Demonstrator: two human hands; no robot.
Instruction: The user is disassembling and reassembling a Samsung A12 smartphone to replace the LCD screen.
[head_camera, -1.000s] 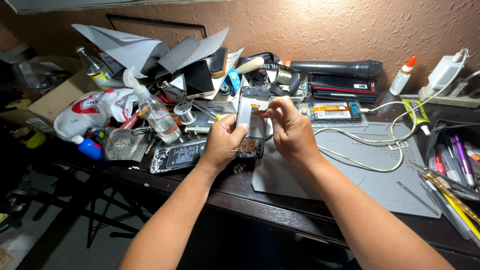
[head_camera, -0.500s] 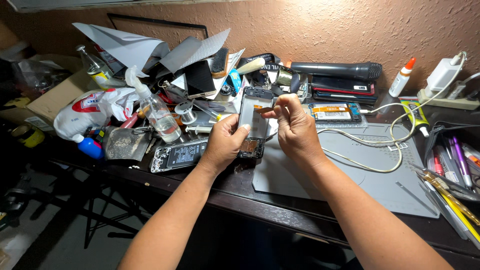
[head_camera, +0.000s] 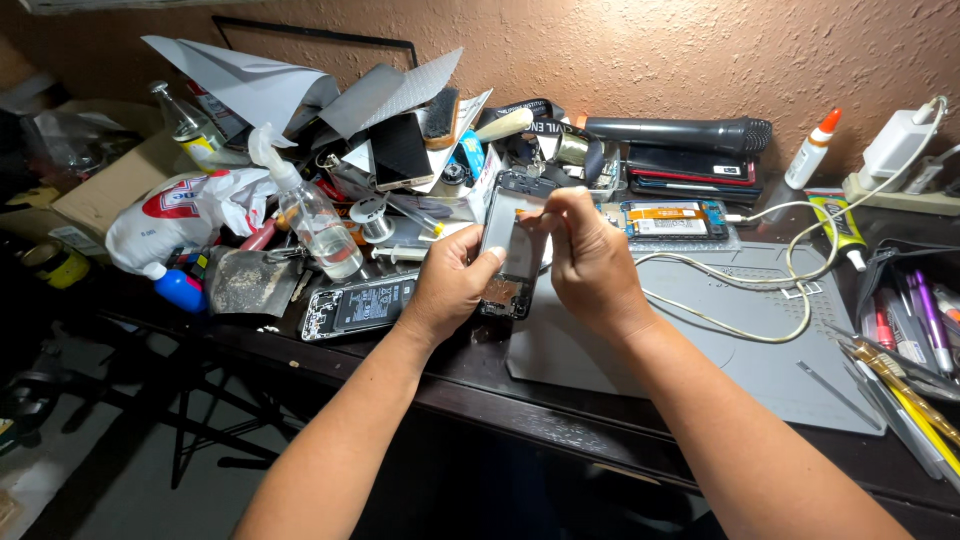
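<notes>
Both hands are up on an opened phone (head_camera: 508, 250) held above the counter (head_camera: 480, 375): left hand (head_camera: 450, 285) grips its lower edge, right hand (head_camera: 590, 262) pinches near the top. Another gutted phone (head_camera: 360, 306) lies just left, grey mat (head_camera: 720, 350) to the right.

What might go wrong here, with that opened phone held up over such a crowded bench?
The opened phone rests only between the left hand and the right hand's fingertips at its top edge; a slip might drop it onto the grey mat. The clear spray bottle stands close by, so a bumped elbow might tip it toward the second opened phone.
</notes>
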